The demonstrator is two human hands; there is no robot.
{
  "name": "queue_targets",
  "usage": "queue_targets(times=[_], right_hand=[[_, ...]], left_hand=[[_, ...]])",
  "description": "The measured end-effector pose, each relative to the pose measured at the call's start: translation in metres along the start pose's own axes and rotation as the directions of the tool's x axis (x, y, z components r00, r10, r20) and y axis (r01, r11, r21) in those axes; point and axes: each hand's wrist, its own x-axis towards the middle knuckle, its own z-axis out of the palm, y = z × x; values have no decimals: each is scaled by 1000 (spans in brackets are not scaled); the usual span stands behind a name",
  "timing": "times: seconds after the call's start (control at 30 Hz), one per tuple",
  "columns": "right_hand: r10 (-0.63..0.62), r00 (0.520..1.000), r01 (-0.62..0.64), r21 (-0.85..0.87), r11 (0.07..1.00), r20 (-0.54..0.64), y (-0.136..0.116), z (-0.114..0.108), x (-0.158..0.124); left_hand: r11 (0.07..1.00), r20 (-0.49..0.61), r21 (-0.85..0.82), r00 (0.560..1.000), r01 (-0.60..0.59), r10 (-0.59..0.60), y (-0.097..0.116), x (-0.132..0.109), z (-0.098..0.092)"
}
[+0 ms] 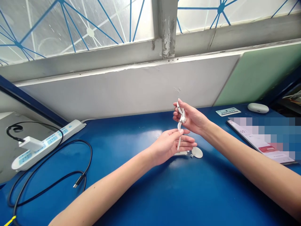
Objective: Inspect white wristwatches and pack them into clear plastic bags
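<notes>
A thin white strap [179, 126] with a small buckle-like piece in its middle is stretched upright between my hands, above the table. My right hand [191, 117] pinches its curved upper part between thumb and fingers. Lower down, my left hand [168, 144] presses the strap's straight tail under the thumb, the other fingers extended behind it. Just below the left fingers lie a round white disc [197, 152] and a flat pale piece [181, 153], partly covered by that hand. I cannot tell exactly what kind of strap it is.
The blue table [141, 188] backs onto a white panel. At left, a power strip [51, 141] holds a white charger [33, 144] with a coiled black cable [90, 157]. At right are a phone [256, 138], a card [228, 111] and a white earbud case [258, 108].
</notes>
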Motion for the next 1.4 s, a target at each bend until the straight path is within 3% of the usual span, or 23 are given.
queue_targets(times=[0.1, 0.2, 0.37, 0.47, 0.8, 1.4], right_hand=[[-9, 1000, 10, -75, 997, 4, 3, -3, 1], [57, 992, -41, -143, 989, 112, 3, -3, -2], [194, 919, -107, -254, 961, 344, -1, -3, -9], [271, 875, -185, -241, 953, 401, -3, -1, -10], [320, 873, -274, -173, 946, 368, -10, 3, -12], [310, 879, -280, -134, 951, 363, -8, -4, -8]], left_hand=[[999, 61, -26, 998, 27, -25, -1, -1, 1], [998, 73, -61, 997, 8, -4, -2, -2, -1], [999, 108, -46, 994, -6, 11, -5, -2, -4], [999, 176, -51, 984, -6, 15, -7, -3, -2], [999, 159, -49, 987, -11, 19, -7, -5, -1], [999, 151, -36, 988, -8, 14, -8, -4, -1]])
